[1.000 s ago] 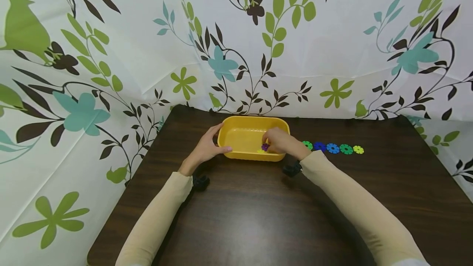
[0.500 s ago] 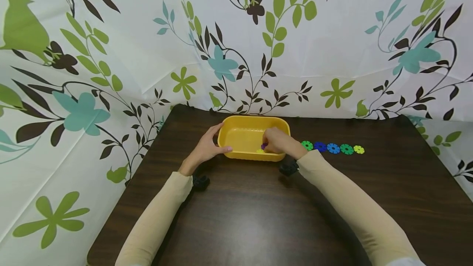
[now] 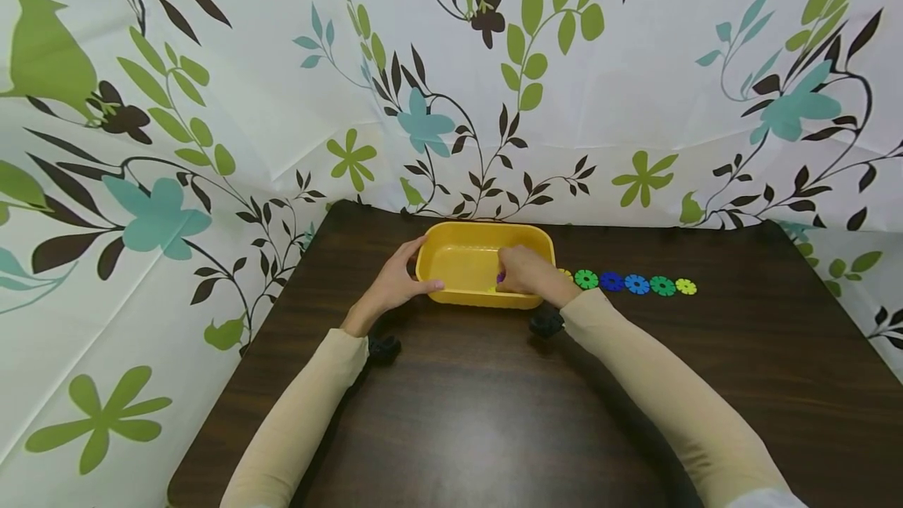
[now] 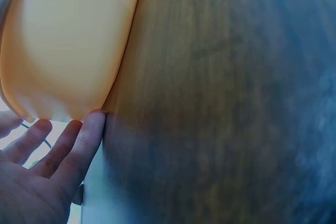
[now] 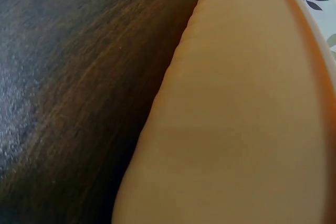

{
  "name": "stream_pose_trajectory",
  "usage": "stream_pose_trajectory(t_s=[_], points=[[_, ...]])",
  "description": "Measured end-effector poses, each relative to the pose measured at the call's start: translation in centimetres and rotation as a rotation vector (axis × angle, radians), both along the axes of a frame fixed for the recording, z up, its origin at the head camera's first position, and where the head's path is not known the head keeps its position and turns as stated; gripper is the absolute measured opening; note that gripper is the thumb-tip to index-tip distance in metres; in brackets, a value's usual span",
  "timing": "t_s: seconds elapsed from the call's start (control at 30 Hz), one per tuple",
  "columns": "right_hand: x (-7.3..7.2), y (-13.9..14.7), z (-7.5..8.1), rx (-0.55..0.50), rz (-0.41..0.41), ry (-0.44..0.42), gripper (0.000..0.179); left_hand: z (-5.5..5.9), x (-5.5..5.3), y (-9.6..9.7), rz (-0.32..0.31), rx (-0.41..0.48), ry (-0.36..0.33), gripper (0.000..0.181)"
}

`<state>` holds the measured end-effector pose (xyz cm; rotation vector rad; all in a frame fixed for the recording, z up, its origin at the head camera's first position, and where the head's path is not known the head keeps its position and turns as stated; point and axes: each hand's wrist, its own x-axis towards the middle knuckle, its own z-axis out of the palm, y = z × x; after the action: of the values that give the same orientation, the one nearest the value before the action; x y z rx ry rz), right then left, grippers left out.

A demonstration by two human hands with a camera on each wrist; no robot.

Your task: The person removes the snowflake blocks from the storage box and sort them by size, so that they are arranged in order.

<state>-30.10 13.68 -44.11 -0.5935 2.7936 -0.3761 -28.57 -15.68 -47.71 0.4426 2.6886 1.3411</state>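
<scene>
A yellow plastic tub (image 3: 462, 257) stands near the back of the dark table. My left hand (image 3: 395, 279) holds its left end, thumb over the front rim; in the left wrist view, fingertips (image 4: 94, 119) touch the end wall. My right hand (image 3: 524, 269) reaches inside the tub's right half with curled fingers, pinching a small purple flower-shaped disc (image 3: 501, 278) that is mostly hidden. A bit of yellow disc (image 3: 491, 289) shows below it on the tub's floor. In the right wrist view the tub's outer wall (image 5: 226, 103) hides the right hand.
To the right of the tub runs a row of flower-shaped discs, among them a green one (image 3: 586, 279), a dark blue one (image 3: 611, 281), a light blue one (image 3: 637, 284) and a yellow one (image 3: 686, 286). A patterned curtain (image 3: 600, 85) hangs behind the table (image 3: 458, 398).
My right hand has shifted slightly left inside the tub, covering more of the purple disc. Another yellow disc of the row now shows beside the right wrist. The left hand stays put.
</scene>
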Motion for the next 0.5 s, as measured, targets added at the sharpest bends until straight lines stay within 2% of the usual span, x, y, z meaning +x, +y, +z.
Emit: stream_pose_trajectory(t_s=[0.2,0.5], points=[[0.08,0.13,-0.07,-0.036,0.016,0.009,0.028,0.14,0.11,0.11,0.003,0.000,-0.007,0.106],[-0.03,0.71,-0.16,-0.116,0.076,0.050,0.017,0.11,0.07,0.12,0.006,-0.010,-0.005,0.106]])
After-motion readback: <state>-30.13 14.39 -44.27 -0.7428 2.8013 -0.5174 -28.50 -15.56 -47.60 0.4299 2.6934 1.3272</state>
